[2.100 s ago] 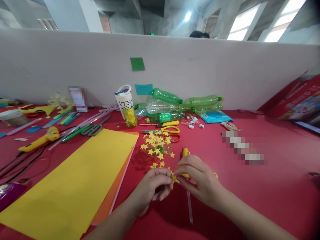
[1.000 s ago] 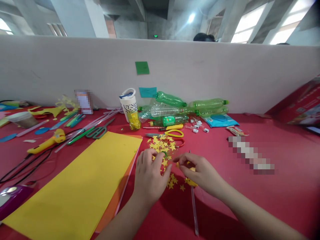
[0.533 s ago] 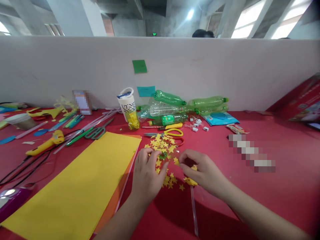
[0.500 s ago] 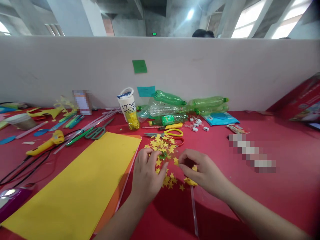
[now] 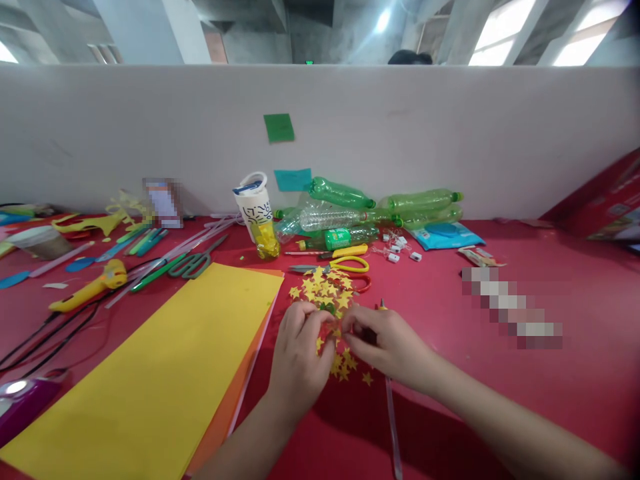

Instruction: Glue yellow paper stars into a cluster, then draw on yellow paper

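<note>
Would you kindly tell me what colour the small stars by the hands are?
The stars are yellow, shown best in the head view.

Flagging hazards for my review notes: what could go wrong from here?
The right hand partly hides the yellow glue gun and might touch it by accident; whether it is hot cannot be seen. Loose yellow stars lie beside the left hand, so a careless sweep could scatter them.

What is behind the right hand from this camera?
Beyond the right hand, a yellow tool's tip shows; a clear stick shows on the near side. What lies between is covered, so whether they join can't be seen.
</note>
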`<state>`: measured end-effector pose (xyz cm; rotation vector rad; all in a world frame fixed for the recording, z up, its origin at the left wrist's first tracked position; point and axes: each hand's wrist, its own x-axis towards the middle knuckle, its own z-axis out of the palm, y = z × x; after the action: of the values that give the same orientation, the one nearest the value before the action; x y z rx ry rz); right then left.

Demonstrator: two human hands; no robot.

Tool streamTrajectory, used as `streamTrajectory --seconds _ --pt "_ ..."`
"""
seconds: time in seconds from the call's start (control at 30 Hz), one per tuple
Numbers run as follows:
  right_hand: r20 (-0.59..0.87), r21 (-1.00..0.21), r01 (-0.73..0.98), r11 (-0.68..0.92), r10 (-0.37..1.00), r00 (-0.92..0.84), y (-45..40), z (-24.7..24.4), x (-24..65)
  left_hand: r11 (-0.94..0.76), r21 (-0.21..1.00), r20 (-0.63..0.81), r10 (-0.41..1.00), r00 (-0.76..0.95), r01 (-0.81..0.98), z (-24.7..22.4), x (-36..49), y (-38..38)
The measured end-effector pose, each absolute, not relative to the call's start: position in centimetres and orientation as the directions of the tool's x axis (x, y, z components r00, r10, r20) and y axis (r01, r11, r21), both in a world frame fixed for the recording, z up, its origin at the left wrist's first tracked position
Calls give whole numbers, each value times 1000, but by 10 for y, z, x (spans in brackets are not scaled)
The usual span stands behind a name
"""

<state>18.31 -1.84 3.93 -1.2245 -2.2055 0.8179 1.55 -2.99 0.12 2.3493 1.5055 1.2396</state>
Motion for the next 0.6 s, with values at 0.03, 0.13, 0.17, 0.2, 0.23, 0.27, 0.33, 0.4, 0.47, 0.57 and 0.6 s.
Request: streamTrajectory --seconds 0.03,0.13,0.17,0.2,0.23,0.27,0.33,0.4,0.47,0.57,0.6 --pt "126 -704 577 414 873 -472 -17 38 182 -510 473 580 794 183 719 1 15 -30" --pt "136 -706 583 401 885 -445 -13 35 179 -512 485 581 795 177 709 0 16 -29" --pt "138 -701 592 397 891 -433 -12 35 178 -513 487 583 793 174 707 0 16 -29" --pt "139 -696 603 391 896 -421 -11 35 177 -515 489 586 792 172 704 0 16 -29" --pt "136 -689 614 384 901 -411 -11 36 176 -514 493 587 792 168 702 0 16 -29" --pt "133 -683 625 378 906 -403 -10 36 175 -514 497 586 793 165 699 0 16 -29" --pt "124 -672 642 370 910 -395 -9 37 174 -514 505 584 795 164 693 0 16 -28" --pt "121 -663 652 368 912 -391 -9 37 173 -513 509 578 799 168 691 0 16 -29" --pt "124 -656 658 370 913 -390 -9 37 172 -511 512 575 801 167 690 -1 16 -28" --pt "120 -655 661 367 914 -388 -8 36 171 -510 520 573 803 162 685 -1 16 -28" --pt "119 -655 662 364 915 -385 -8 36 171 -510 523 572 804 163 683 -1 16 -28"
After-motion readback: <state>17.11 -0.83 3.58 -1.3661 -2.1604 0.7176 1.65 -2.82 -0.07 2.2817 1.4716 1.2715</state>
